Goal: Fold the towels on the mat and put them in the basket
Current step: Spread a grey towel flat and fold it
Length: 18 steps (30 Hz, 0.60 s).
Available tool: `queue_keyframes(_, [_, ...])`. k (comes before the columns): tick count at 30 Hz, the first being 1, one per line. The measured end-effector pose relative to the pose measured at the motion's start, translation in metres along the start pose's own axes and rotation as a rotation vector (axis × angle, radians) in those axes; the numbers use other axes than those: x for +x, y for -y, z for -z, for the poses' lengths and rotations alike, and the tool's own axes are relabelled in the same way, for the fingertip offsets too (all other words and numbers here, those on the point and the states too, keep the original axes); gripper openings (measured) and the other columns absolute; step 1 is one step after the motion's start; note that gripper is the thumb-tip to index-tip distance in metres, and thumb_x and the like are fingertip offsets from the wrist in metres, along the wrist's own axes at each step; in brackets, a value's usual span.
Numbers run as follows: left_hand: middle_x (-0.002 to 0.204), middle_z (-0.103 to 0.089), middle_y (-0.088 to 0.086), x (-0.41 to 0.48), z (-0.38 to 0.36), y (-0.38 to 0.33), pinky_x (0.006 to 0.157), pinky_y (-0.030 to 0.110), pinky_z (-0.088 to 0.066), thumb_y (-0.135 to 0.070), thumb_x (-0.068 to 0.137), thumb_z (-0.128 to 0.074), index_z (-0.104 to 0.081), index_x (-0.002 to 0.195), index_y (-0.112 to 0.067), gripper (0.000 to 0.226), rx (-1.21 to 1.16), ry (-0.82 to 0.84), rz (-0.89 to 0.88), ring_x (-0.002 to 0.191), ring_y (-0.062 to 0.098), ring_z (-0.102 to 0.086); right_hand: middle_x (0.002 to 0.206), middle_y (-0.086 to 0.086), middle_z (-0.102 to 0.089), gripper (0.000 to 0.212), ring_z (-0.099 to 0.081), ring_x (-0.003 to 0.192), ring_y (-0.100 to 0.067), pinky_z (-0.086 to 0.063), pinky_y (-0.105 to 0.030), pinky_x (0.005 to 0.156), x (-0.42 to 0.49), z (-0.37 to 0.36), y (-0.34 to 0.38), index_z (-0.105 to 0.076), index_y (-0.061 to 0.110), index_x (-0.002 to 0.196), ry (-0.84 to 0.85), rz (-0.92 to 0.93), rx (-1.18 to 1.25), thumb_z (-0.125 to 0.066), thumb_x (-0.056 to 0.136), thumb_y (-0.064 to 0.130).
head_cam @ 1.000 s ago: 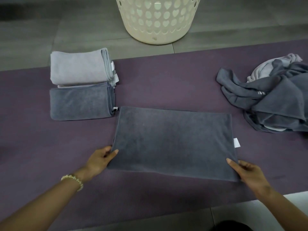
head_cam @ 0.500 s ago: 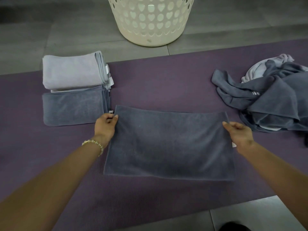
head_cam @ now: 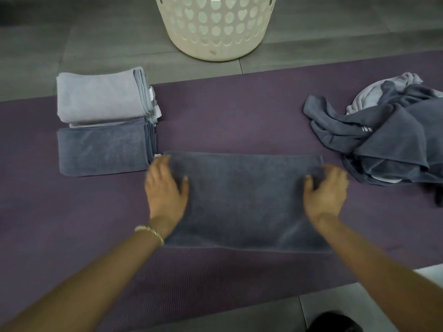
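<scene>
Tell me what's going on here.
A person is folding towels on a purple mat. The left hand and right hand rest on the ends of a dark grey towel lying flat. Folded towels lie to its left, an unfolded pile to its right, and the cream basket stands beyond the mat.

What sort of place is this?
Probably a home floor set up for laundry: a purple mat on grey floor tiles, a cream laundry basket with heart-shaped holes, and an unfolded towel pile.
</scene>
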<state>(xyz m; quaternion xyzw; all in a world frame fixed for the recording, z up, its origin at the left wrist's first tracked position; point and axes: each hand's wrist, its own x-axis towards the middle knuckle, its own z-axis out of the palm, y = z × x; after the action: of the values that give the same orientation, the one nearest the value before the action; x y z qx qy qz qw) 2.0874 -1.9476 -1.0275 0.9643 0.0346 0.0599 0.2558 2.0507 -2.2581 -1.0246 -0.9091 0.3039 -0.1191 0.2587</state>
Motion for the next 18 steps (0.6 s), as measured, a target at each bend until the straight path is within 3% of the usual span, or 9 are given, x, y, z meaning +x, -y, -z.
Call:
queue_keyframes(3, [0.147,-0.041,0.010,-0.052,-0.024,-0.012,0.112,0.049,-0.019,-0.034,0.093,-0.039,-0.039,0.142,-0.014,0.053,0.160,0.211,-0.318,0.136,0.030,-0.033,0.139,-0.016,-0.050,0.047,-0.042,0.130,-0.032,-0.029,-0.045,0.109,-0.063,-0.028,0.007,-0.052,0.004,0.132,0.199,0.399,-0.040,-0.047,0.092,0.028])
queue_keyframes(6, [0.152,-0.035,0.003,-0.079,-0.045,-0.014,0.110,0.051,-0.013,-0.038,0.096,-0.027,-0.029,0.146,-0.021,0.054,0.317,0.356,-0.365,0.141,0.025,-0.021,0.149,-0.008,-0.041,0.052,-0.026,0.139,-0.021,-0.013,-0.038,0.114,-0.110,-0.052,0.019,-0.042,0.013,0.143,0.358,0.595,-0.169,-0.034,0.096,0.034])
queue_keyframes(11, [0.156,-0.024,0.000,-0.076,-0.046,-0.005,0.110,0.058,-0.012,-0.048,0.100,-0.004,-0.021,0.150,-0.024,0.058,0.412,0.466,-0.327,0.144,0.025,-0.018,0.156,0.000,-0.029,0.059,-0.017,0.144,-0.017,-0.008,-0.039,0.116,-0.099,-0.051,-0.003,-0.025,0.021,0.150,0.472,0.638,-0.373,-0.027,0.097,0.047])
queue_keyframes(18, [0.158,-0.018,-0.001,-0.069,-0.026,0.033,0.113,0.057,-0.008,-0.055,0.098,-0.005,-0.015,0.152,-0.027,0.061,0.462,0.454,-0.356,0.145,0.024,-0.013,0.156,0.003,-0.023,0.067,-0.013,0.145,-0.015,-0.001,-0.033,0.119,-0.057,0.002,-0.070,-0.021,0.021,0.151,0.475,0.437,-0.440,-0.007,0.097,0.059])
